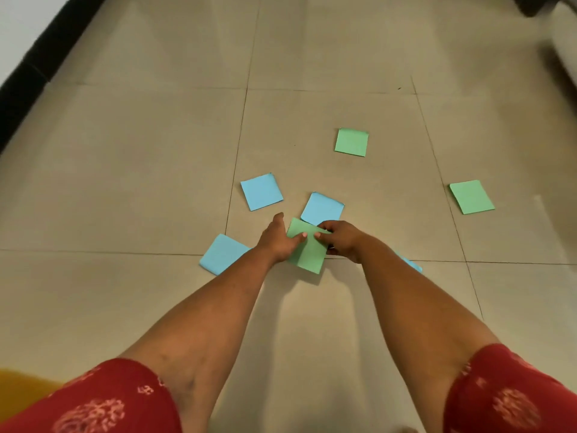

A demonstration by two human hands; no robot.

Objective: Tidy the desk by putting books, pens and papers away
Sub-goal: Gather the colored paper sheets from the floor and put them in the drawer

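Measured from the green square paper sheet [307, 250] held between both hands: its left edge is hidden under the left hand [279, 242], its right edge under the right hand [342, 242]. Just right of it, a blue paper sheet [412, 265] shows only a sliver past the right forearm. Just left, another blue square sheet [220, 254] loses a corner behind the left forearm. Far beyond and right, a dark blurred object [537, 3] is cut off by the top edge.

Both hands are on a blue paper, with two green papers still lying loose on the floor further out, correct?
Not quite: the head view shows the paper held by the left hand and right hand is green, not blue. The rest stands: two green papers lie loose on the floor further out.
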